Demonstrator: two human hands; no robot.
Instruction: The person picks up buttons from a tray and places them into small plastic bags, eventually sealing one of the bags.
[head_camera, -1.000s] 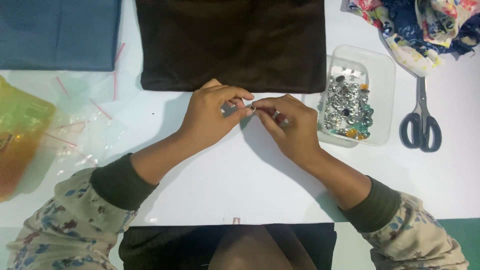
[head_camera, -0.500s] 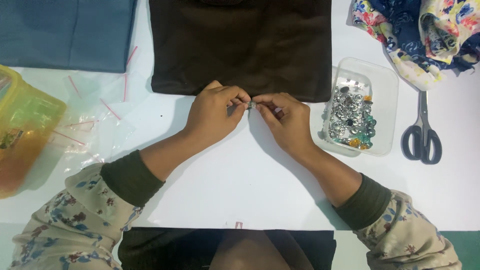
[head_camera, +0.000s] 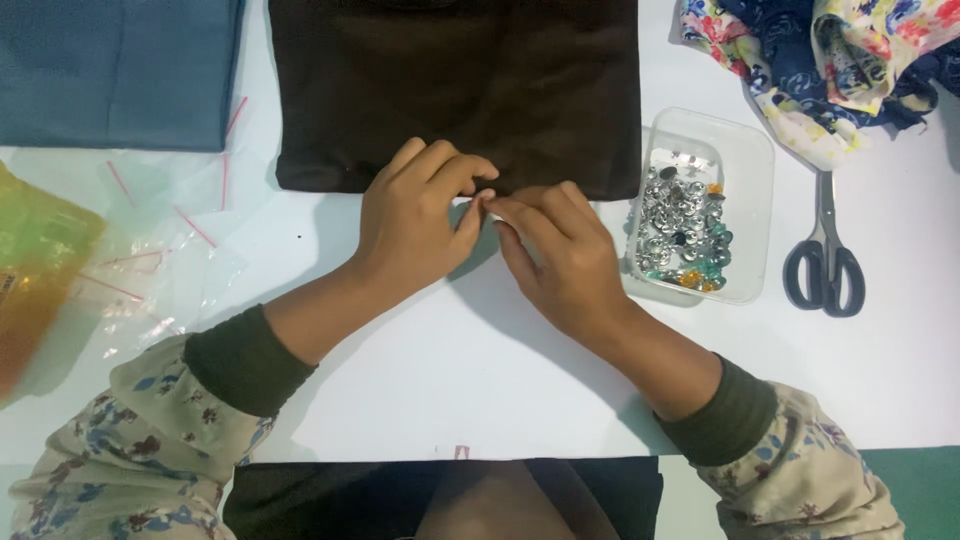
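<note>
Pinching, as before, both hands (head_camera: 490, 235) grip perhaps a tiny item (head_camera: 487, 199) together.

bright, even light from above on my white bench (head_camera: 480, 380); soft shadows fall beneath my left hand (head_camera: 415, 225) and right hand (head_camera: 565, 265). focus is fair, fingertips slightly blurred, no glare.

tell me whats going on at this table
A person's left hand and right hand meet fingertip to fingertip over a white table, pinching something too small to identify, just below the edge of a dark brown folded cloth. Right of the hands is a clear plastic tray of silvery and coloured beads, then grey-handled scissors. Blue fabric lies at upper left.
</note>
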